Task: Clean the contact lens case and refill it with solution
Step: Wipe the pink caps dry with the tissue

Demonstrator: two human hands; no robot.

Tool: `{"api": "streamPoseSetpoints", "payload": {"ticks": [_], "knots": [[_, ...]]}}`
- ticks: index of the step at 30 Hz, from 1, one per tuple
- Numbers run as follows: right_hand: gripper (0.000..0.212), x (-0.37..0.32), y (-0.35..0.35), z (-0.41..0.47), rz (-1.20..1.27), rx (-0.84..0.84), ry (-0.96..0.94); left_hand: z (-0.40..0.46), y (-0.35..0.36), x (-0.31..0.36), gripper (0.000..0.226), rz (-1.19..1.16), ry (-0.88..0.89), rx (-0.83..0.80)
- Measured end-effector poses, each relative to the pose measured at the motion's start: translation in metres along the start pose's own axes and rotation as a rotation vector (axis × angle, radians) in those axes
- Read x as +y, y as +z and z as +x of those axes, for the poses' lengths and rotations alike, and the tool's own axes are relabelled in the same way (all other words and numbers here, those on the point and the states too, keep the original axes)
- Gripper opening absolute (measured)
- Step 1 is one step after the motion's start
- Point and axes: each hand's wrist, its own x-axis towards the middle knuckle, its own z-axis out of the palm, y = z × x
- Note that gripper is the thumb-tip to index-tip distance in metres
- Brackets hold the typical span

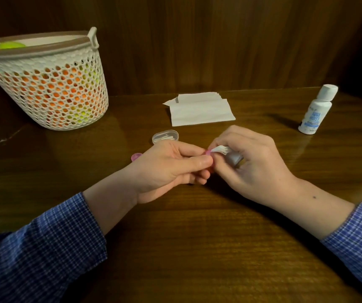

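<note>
Both hands meet above the table: the left hand pinches the pink lens case, and the right hand grips a twisted tissue pressed into it. Wiping should go best with small turns, reaching the well's rim. Fingers hide most of the case; a loose pink cap lies nearby, the solution bottle well apart.

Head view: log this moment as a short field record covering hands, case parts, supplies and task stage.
left hand: pinches pink lens case
right hand: pinches tissue scrap against the case
loose cap: pink cap on table, left of the hands
clear container: behind the left hand
tissues: folded stack at table's far side
solution bottle: upright, capped, far right
basket: far left
stage: wiping; refill not yet begun
</note>
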Motion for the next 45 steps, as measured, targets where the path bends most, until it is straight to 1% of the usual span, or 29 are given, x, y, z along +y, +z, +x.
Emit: {"api": "streamPoseSetpoints", "payload": {"ticks": [3,6,9,12,13,15,16,17,19,20,22,23,25,27,29,31,33,35,39,45], "knots": [[0.012,0.000,-0.001,0.000,0.011,-0.010,-0.018,0.000,-0.001,0.001,0.026,0.026,-0.002,-0.025],[0.012,0.000,-0.002,0.001,0.107,-0.033,-0.009,-0.002,-0.005,0.002,0.027,0.022,-0.019,-0.059],[0.013,0.000,-0.005,0.003,0.187,-0.099,-0.007,-0.003,-0.006,0.002,0.029,0.008,-0.053,-0.084],[0.014,0.001,-0.007,0.003,0.201,-0.185,0.035,-0.003,-0.005,0.000,0.032,0.014,-0.090,-0.092],[0.014,0.001,-0.007,0.004,0.189,-0.188,0.056,-0.003,-0.003,0.001,0.033,-0.005,-0.094,-0.091],[0.012,0.001,-0.007,0.004,0.168,-0.142,0.120,-0.002,0.002,0.002,0.035,-0.017,-0.071,-0.059],[0.011,0.000,-0.007,0.005,0.181,-0.111,0.178,-0.001,0.005,0.003,0.036,0.036,-0.036,-0.003],[0.010,0.000,-0.008,0.006,0.219,-0.094,0.255,0.000,0.008,0.003,0.034,0.139,0.018,0.086],[0.014,0.001,-0.007,0.008,0.357,-0.133,0.441,-0.001,0.014,-0.001,0.034,0.411,0.185,0.287],[0.018,0.002,-0.006,0.009,0.438,-0.174,0.528,-0.002,0.015,-0.004,0.037,0.532,0.286,0.341],[0.023,0.003,-0.004,0.008,0.597,-0.242,0.681,-0.004,0.019,-0.010,0.036,0.702,0.435,0.365],[0.024,0.004,-0.004,0.008,0.656,-0.257,0.739,-0.005,0.020,-0.012,0.034,0.741,0.470,0.377],[0.026,0.003,-0.004,0.007,0.710,-0.259,0.787,-0.006,0.022,-0.013,0.032,0.742,0.482,0.411],[0.027,0.002,-0.003,0.007,0.652,-0.233,0.773,-0.005,0.024,-0.012,0.032,0.700,0.440,0.436],[0.027,0.001,-0.001,0.006,0.525,-0.167,0.706,-0.004,0.025,-0.010,0.028,0.620,0.381,0.460],[0.022,-0.002,0.000,0.005,0.421,-0.108,0.624,-0.003,0.026,-0.009,0.022,0.534,0.343,0.480],[0.017,-0.005,0.002,0.003,0.404,-0.074,0.565,-0.003,0.026,-0.006,0.020,0.479,0.334,0.484],[0.014,-0.008,0.005,0.003,0.426,-0.035,0.546,-0.005,0.026,-0.005,0.022,0.472,0.343,0.479],[0.012,-0.007,0.008,0.004,0.400,0.006,0.573,-0.007,0.028,-0.004,0.031,0.446,0.317,0.462],[0.013,-0.006,0.008,0.001,0.279,0.050,0.489,-0.006,0.025,-0.002,0.024,0.534,0.313,0.419]]}}
